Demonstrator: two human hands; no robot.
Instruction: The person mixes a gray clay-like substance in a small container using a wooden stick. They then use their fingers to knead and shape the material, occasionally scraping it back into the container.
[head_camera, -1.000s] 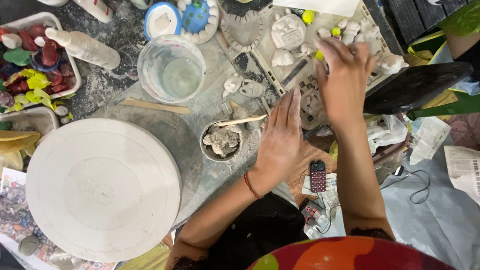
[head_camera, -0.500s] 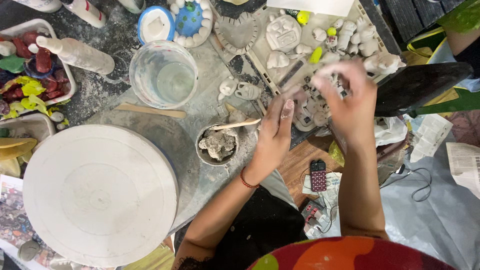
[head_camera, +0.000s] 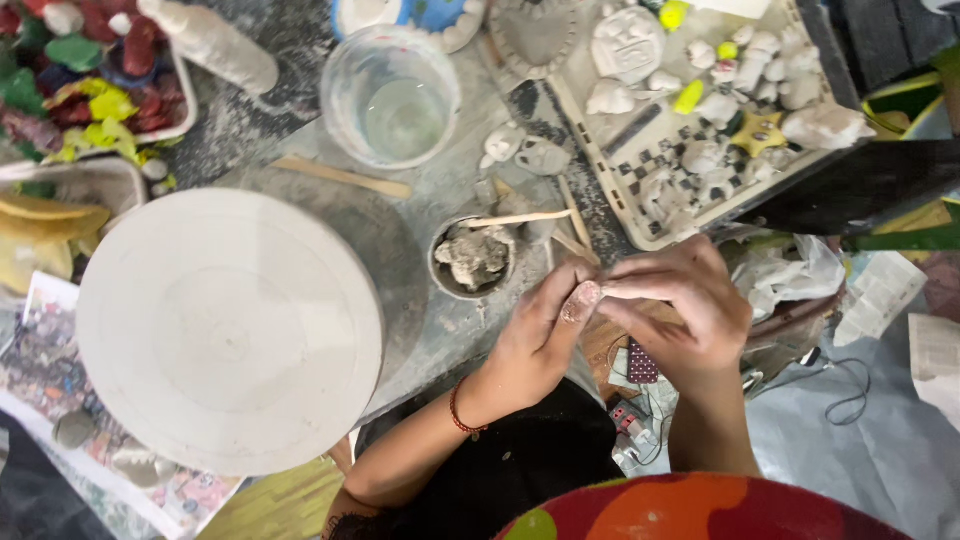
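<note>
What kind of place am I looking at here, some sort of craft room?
Most likely a pottery or clay craft studio. A round white turntable fills the dusty table, a small bowl of grey clay sits beside it, and a tray of little moulded clay figures lies behind the hands.

Round plaster disc (head_camera: 230, 335): plain off-white. Small bowl (head_camera: 472, 260): dark rim, grey clay lumps inside. Tray (head_camera: 640, 215): white, black-and-white checked pattern, pale figures with yellow pieces. Cup (head_camera: 392, 95): clear, cloudy water. Wrist band (head_camera: 458, 410): orange-red. Tabletop (head_camera: 420, 310): grey, clay-smeared.
</note>
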